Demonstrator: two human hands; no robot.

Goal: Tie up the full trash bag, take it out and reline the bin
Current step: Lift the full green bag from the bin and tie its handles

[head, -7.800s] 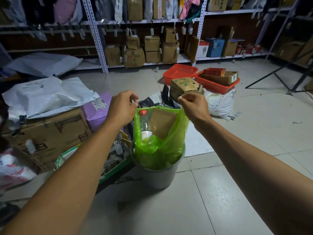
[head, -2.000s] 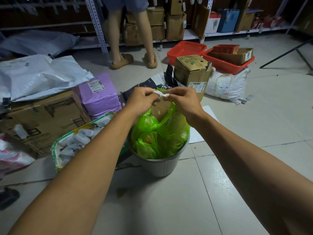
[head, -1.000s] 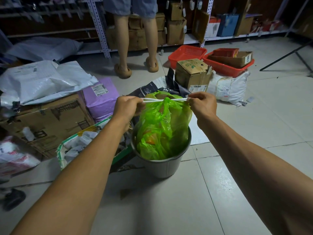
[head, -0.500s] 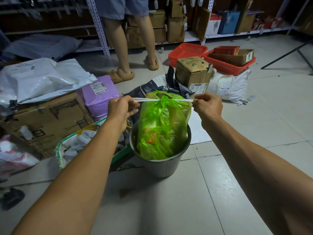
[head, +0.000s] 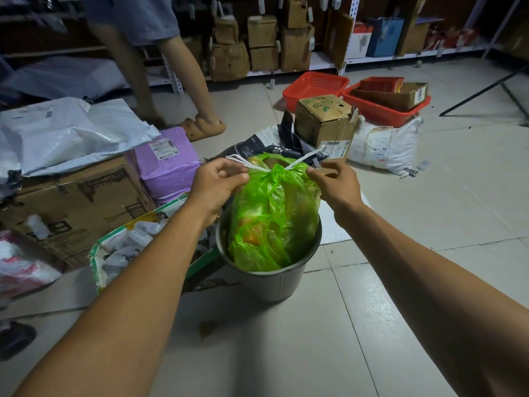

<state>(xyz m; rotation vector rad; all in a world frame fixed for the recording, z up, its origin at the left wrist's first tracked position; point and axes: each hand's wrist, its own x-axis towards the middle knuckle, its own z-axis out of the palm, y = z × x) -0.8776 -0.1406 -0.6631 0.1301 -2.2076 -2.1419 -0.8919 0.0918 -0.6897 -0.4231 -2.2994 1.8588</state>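
Two hands: both work at the gathered mouth of the bag, above the bin.
Trash bag [head: 273, 213]: green, translucent, full; its lower part sits inside the bin, its top is bunched together well above the rim.
Drawstring [head: 300, 161]: white; one strand runs up and left from the bunched mouth, another up and right.
Left hand [head: 217, 183]: fingers curled closed on the left strand, just beside the bag's neck.
Right hand [head: 335, 183]: thumb and fingertips pinching the bag's edge where the right strand comes out; the other fingers loosely bent.
Bin [head: 270, 277]: grey, round, standing on the pale tiled floor [head: 400, 224].
Left of the bin: an open green-edged carton [head: 126, 247] of small white items touches or nearly touches it; behind that, a purple parcel [head: 167, 164] and a large cardboard box [head: 71, 202] under grey mailer bags [head: 65, 133].
Behind the bin: a dark printed bag [head: 257, 141], a taped cardboard box [head: 325, 120], a white sack [head: 380, 146].
Farther back: red baskets [head: 315, 87] and shelving [head: 263, 41] with cartons.
Another person [head: 160, 67]: legs and sandals visible, standing near the shelving.
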